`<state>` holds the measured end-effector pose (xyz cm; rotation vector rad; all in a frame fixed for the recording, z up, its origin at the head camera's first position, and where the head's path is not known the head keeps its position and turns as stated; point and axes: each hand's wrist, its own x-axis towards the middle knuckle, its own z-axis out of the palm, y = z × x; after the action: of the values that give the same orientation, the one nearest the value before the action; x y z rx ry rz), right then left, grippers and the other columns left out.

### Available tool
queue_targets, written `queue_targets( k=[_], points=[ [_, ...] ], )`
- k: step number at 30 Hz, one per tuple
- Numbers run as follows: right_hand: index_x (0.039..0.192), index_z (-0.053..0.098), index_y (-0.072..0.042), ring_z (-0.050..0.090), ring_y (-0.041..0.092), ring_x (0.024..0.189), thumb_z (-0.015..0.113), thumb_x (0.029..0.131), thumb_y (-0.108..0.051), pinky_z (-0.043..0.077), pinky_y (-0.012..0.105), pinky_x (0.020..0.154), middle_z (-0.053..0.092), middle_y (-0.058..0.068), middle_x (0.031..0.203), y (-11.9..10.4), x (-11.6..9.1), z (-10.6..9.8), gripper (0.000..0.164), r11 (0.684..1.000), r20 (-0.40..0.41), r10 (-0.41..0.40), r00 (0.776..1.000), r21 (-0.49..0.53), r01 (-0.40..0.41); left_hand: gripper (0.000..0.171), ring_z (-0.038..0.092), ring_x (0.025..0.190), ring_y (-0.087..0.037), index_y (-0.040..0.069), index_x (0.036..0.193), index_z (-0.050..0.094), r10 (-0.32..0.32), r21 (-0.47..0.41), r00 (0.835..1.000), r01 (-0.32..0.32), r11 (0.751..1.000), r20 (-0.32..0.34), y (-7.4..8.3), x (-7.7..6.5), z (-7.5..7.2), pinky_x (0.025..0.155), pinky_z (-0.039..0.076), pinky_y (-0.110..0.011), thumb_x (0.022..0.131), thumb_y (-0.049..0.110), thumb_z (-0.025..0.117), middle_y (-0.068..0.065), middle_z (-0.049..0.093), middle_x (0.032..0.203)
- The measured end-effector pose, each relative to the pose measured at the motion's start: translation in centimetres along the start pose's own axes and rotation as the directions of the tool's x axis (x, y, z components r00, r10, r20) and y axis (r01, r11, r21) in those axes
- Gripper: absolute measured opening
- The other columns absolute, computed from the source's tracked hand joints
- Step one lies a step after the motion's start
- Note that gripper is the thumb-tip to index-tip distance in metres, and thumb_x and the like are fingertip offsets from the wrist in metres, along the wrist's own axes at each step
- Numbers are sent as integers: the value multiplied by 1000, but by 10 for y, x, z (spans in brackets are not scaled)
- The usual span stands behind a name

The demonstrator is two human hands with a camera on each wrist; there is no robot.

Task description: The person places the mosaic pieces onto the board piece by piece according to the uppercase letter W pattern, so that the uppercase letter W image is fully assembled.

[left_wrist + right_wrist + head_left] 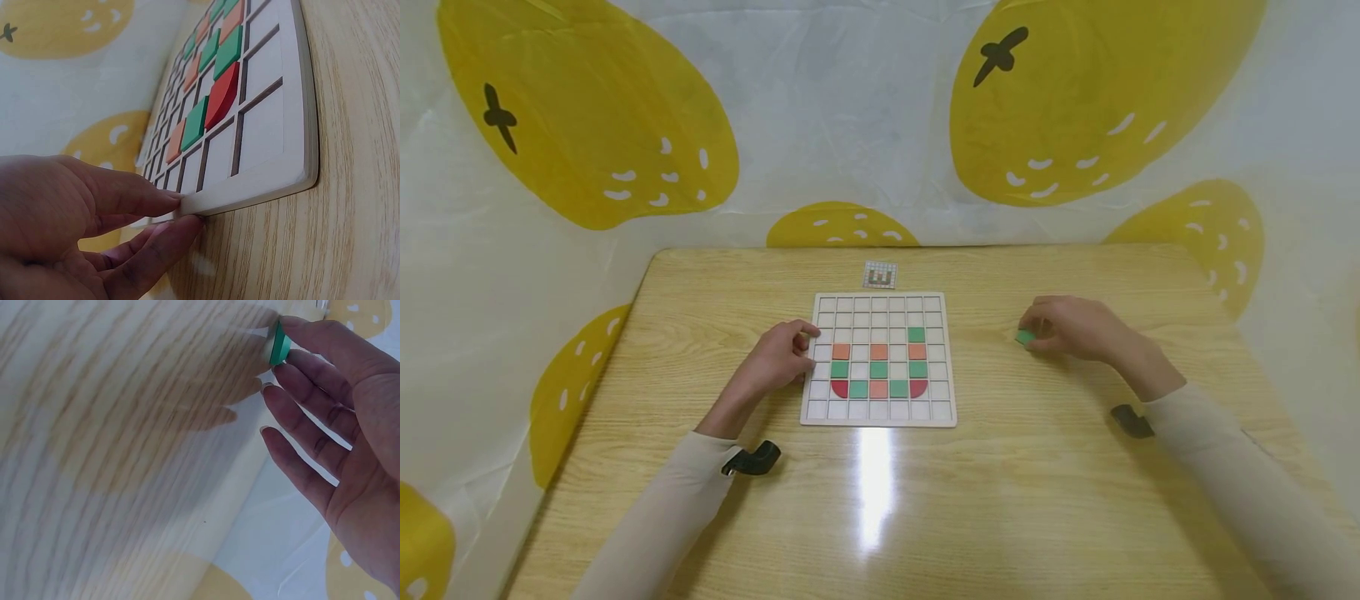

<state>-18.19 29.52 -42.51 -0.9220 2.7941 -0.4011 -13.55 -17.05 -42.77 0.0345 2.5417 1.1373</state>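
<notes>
A white square grid board (878,414) lies on the table, partly filled with green, orange and red tiles that form a U-like shape with a middle bar. At the board's left edge, my left hand (775,358) holds the rim; the left wrist view has one digit over the rim (250,199) and another against its side. Well to the right of the board, my right hand (1071,329) pinches a green tile (280,345) between thumb and index finger, close over the table. Its other fingers are spread.
Behind the board lies a small pattern card (880,275) printed with a similar figure on a grid. The wooden table (1000,492) ends at a fabric backdrop (850,108) with large yellow fruit. Black straps stick out by both sleeves.
</notes>
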Motion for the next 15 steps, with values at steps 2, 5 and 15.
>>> queue_targets(
  k=[2,5,15],
  points=[
    [103,76,-16,66,15,83,83,85,-20,55,38,68,69,-4,95,-1,1,0,20,1000,-1,6,1000,-2,-6,47,52,94,-28,2,134,59,0,0,1000,0,1000,0,0,0,0,65,55,-28,89,-5,69,-18,53,111],
    [102,76,-15,67,15,84,82,84,-21,55,39,69,70,-3,95,-1,2,1,20,1000,0,18,1000,-2,-18,47,52,94,-28,2,134,59,3,-2,1000,-3,1000,3,-1,0,0,65,55,-28,89,-5,68,-18,52,111],
    [98,74,-19,66,14,83,81,84,-27,55,42,71,72,-5,89,-3,13,0,17,999,-4,42,999,13,-42,46,52,93,-28,3,134,59,5,-16,1000,-5,1000,3,-2,0,0,65,55,-29,89,-5,68,-18,52,111]
  ],
)
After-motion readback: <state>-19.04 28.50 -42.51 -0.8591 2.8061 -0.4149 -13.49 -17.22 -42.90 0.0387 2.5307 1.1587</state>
